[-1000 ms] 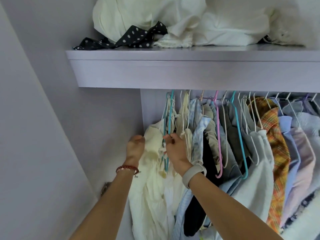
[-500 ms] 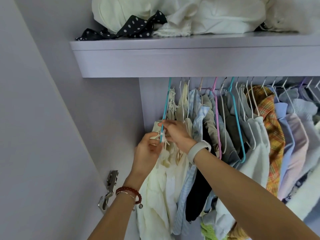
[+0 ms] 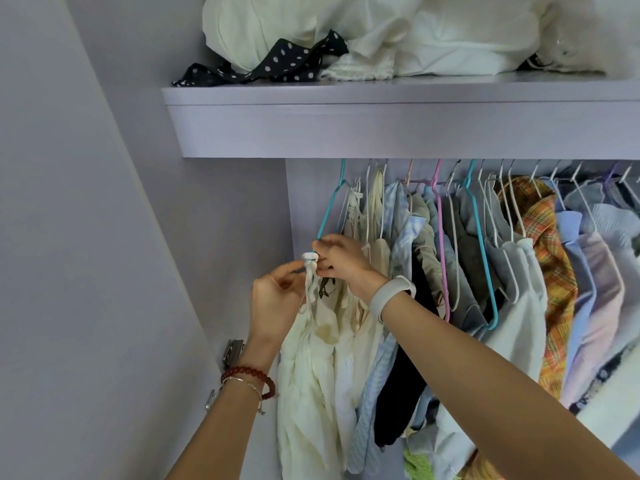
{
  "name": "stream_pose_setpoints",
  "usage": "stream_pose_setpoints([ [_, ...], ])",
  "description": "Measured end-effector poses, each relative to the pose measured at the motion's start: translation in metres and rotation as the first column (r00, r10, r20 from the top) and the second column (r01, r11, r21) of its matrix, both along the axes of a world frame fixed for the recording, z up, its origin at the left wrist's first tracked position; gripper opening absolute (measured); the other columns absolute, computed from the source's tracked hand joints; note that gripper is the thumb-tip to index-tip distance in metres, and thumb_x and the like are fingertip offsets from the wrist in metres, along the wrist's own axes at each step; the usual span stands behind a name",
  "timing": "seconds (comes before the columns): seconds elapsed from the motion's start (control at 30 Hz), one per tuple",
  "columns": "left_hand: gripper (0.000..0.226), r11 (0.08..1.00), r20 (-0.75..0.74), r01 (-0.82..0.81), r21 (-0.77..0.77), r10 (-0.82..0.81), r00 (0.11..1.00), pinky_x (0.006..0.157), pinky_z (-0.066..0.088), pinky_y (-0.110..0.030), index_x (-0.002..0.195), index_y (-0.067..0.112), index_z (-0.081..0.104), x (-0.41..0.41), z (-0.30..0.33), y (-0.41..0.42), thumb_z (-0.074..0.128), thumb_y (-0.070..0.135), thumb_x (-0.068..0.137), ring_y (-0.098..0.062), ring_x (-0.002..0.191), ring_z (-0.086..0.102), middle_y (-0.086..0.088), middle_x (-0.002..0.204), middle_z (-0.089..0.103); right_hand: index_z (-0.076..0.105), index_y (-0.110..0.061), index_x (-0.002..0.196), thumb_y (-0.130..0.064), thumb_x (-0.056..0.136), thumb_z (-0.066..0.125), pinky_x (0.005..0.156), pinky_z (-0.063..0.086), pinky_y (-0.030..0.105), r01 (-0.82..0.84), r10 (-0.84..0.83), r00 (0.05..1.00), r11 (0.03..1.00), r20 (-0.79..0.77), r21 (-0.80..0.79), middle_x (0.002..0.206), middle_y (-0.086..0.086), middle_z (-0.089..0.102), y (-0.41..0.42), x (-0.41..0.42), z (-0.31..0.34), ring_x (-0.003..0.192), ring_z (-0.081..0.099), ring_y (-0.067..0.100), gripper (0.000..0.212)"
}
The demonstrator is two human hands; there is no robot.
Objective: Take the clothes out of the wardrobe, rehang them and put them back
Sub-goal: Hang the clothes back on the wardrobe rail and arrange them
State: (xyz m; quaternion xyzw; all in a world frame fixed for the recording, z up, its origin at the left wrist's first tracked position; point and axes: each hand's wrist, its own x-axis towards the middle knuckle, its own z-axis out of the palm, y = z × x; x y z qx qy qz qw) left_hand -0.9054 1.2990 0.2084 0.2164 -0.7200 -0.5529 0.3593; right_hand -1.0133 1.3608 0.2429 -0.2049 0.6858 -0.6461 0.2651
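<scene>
Where hands (image 3: 311, 271) meet: strap (image 3: 309, 271) half-hidden.

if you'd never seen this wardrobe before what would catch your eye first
Probably the two hands at the rail's near end: the right hand pinches the teal hanger while the left hand holds the knotted strap of a cream garment. Next, the orange plaid shirt among pale clothes, and the polka-dot fabric on the shelf above.

One head camera (wide-angle) looks forward and slightly up, close, at the shelf (image 3: 381, 129) and hanging clothes (image 3: 485, 271).
</scene>
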Motion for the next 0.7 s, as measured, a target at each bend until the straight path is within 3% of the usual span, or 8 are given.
stream_pose_setpoints([
  [0.1, 0.040, 0.998, -0.025, 0.058, 0.002, -0.058, 0.998, 0.064, 0.054, -0.020, 0.078, 0.036, 0.073, 0.002, 0.007, 0.004, 0.061, -0.002, 0.083, -0.015, 0.067, 0.065, 0.006, 0.071, 0.072, 0.055, -0.006, 0.099, -0.014, 0.093, 0.049, 0.049, 0.051, 0.015, -0.001, 0.001, 1.000, 1.000, -0.016, -0.009, 0.071, 0.006, 0.055, 0.006, 0.001, 0.003, 0.061, 0.057, 0.014, 0.011],
  [0.2, 0.042, 0.995, -0.015, 0.092, 0.028, -0.092, 0.996, 0.068, 0.052, -0.029, 0.069, 0.040, 0.073, 0.002, 0.013, 0.010, 0.063, 0.002, 0.083, -0.017, 0.067, 0.061, 0.006, 0.068, 0.071, 0.051, -0.010, 0.114, -0.009, 0.093, 0.048, 0.054, 0.050, 0.020, 0.027, -0.028, 0.997, 0.999, -0.066, -0.018, 0.072, 0.005, 0.052, 0.010, 0.002, 0.006, 0.061, 0.055, 0.015, 0.022],
  [0.27, 0.042, 0.996, -0.024, 0.084, 0.023, -0.084, 0.996, 0.069, 0.052, -0.028, 0.069, 0.041, 0.072, 0.004, 0.016, 0.013, 0.064, 0.003, 0.083, -0.013, 0.068, 0.063, 0.006, 0.073, 0.073, 0.051, -0.015, 0.106, -0.002, 0.090, 0.046, 0.062, 0.049, 0.027, 0.032, -0.034, 0.982, 0.999, -0.188, -0.014, 0.071, 0.008, 0.051, 0.010, 0.004, 0.009, 0.064, 0.054, 0.020, 0.020],
  [0.33, 0.041, 0.998, -0.036, 0.056, 0.005, -0.056, 0.998, 0.067, 0.053, -0.031, 0.070, 0.042, 0.073, 0.008, 0.018, 0.016, 0.063, 0.005, 0.084, -0.014, 0.066, 0.060, -0.001, 0.074, 0.073, 0.054, -0.004, 0.093, 0.000, 0.087, 0.044, 0.064, 0.044, 0.033, 0.003, 0.004, 0.947, 1.000, -0.320, 0.022, 0.069, 0.010, 0.049, 0.007, 0.006, 0.012, 0.067, 0.050, 0.022, 0.013],
  [0.4, 0.035, 0.999, -0.044, 0.031, -0.005, -0.032, 0.999, 0.070, 0.055, -0.047, 0.070, 0.036, 0.073, 0.011, 0.020, 0.016, 0.061, 0.007, 0.084, -0.020, 0.066, 0.055, -0.015, 0.073, 0.069, 0.057, 0.001, 0.096, 0.001, 0.085, 0.044, 0.058, 0.040, 0.025, -0.021, 0.022, 0.942, 1.000, -0.336, 0.006, 0.065, 0.003, 0.048, 0.001, 0.010, 0.015, 0.061, 0.047, 0.015, 0.017],
  [0.47, 0.030, 1.000, -0.035, 0.000, -0.019, -0.001, 0.999, 0.072, 0.052, -0.051, 0.070, 0.033, 0.073, 0.010, 0.022, 0.012, 0.062, 0.009, 0.084, -0.018, 0.067, 0.051, -0.017, 0.071, 0.065, 0.061, -0.008, 0.096, 0.002, 0.085, 0.043, 0.050, 0.038, 0.017, -0.029, 0.013, 0.958, 0.998, -0.286, -0.054, 0.062, 0.000, 0.047, -0.006, 0.014, 0.017, 0.053, 0.045, 0.007, 0.023],
  [0.6, 0.013, 0.999, 0.002, -0.017, 0.041, 0.017, 1.000, 0.078, 0.055, -0.041, 0.092, 0.010, 0.074, 0.011, 0.020, 0.004, 0.065, 0.007, 0.083, -0.011, 0.074, 0.059, -0.011, 0.084, 0.072, 0.052, -0.003, 0.119, 0.003, 0.087, 0.039, 0.058, 0.044, 0.027, 0.005, -0.011, 0.982, 1.000, -0.187, -0.031, 0.065, 0.003, 0.047, -0.019, 0.020, 0.009, 0.057, 0.047, 0.012, 0.035],
  [0.7, 0.012, 0.998, 0.030, -0.043, 0.041, 0.041, 0.999, 0.060, 0.052, -0.021, 0.092, 0.011, 0.074, 0.018, 0.013, 0.000, 0.065, 0.008, 0.084, -0.002, 0.059, 0.056, -0.003, 0.072, 0.072, 0.044, -0.013, 0.132, -0.002, 0.090, 0.041, 0.070, 0.050, 0.035, -0.037, 0.038, 0.993, 0.999, -0.114, 0.010, 0.080, 0.006, 0.053, -0.022, 0.023, 0.004, 0.069, 0.054, 0.018, 0.043],
])
